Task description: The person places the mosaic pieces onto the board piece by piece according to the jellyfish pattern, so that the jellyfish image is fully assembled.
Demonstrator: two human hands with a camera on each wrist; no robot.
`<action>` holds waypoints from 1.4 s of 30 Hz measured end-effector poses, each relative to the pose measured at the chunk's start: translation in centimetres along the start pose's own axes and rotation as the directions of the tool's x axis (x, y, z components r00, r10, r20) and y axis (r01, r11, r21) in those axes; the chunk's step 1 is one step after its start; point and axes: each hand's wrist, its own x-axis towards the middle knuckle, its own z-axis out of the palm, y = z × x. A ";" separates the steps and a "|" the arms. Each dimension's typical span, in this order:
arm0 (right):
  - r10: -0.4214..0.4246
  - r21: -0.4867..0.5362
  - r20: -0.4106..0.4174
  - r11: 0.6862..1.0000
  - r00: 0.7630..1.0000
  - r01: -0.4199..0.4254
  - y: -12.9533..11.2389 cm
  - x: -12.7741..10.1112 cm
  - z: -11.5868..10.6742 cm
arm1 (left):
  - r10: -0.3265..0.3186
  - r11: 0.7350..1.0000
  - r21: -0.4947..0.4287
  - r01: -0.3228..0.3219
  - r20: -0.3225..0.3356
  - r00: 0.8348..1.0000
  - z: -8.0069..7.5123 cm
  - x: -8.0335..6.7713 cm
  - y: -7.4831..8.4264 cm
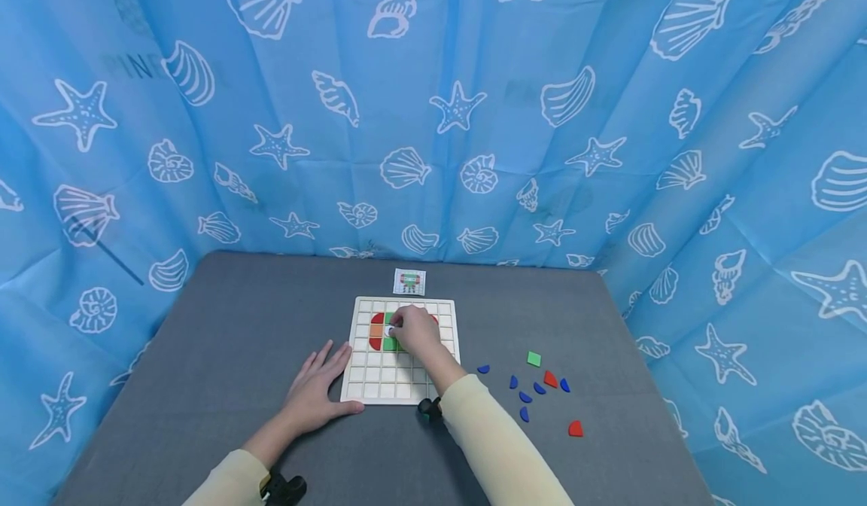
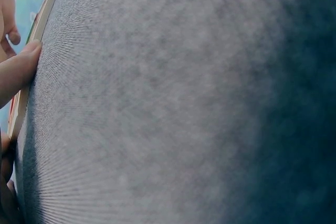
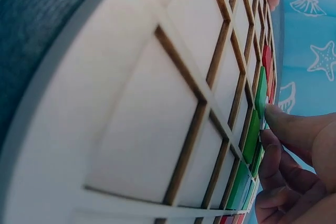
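Note:
A white square board (image 1: 372, 390) with a grid of recessed cells lies on the table. Red, orange and green tiles (image 1: 375, 330) fill some of its upper cells. My right hand (image 1: 418, 330) reaches over these, its thumb and forefinger pinching a small white tile (image 1: 389, 330) with a dark blue mark; the fingers hide part of it. In the right wrist view the thumb (image 3: 294, 129) meets the row of green tiles (image 3: 252, 135). My left hand (image 1: 317, 393) lies with spread fingers at the board's left edge, thumb at the near-left corner.
Behind the board lies a small printed card (image 1: 409, 281) with a coloured pattern. To its right are scattered several blue half-round pieces (image 1: 525, 397), a green square (image 1: 533, 358) and two red quarter-round pieces (image 1: 576, 428). A blue shell-print curtain (image 1: 406, 114) surrounds the grey table (image 1: 257, 325).

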 end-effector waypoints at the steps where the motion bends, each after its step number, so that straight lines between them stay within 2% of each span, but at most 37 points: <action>1: -0.004 0.012 0.000 1.000 1.000 0.004 0.1 -0.1 0.0 | 0.002 1.000 0.002 -0.002 -0.003 1.000 0.0 0.0 0.0; 10: -0.036 0.104 -0.044 0.994 0.998 0.040 0.3 -2.0 -0.9 | 0.010 1.000 -0.020 -0.010 0.003 1.000 0.1 -0.1 0.1; 19: -0.121 0.090 -0.156 0.987 0.980 0.136 0.9 -4.6 -3.0 | -0.013 1.000 -0.020 0.013 0.006 1.000 -0.1 0.0 0.0; 27: -0.082 0.098 -0.220 0.990 0.972 0.105 2.9 -6.9 -5.1 | -0.001 1.000 -0.008 0.001 -0.008 1.000 0.0 0.0 0.0; 37: -0.050 0.137 -0.337 0.985 0.940 0.102 7.0 -9.0 -7.1 | 0.007 1.000 0.002 -0.007 -0.030 1.000 0.2 0.1 -0.1; 42: -0.001 0.155 -0.362 0.986 0.932 0.062 8.7 -9.7 -7.8 | 0.005 1.000 -0.007 -0.005 -0.022 1.000 0.3 0.1 -0.2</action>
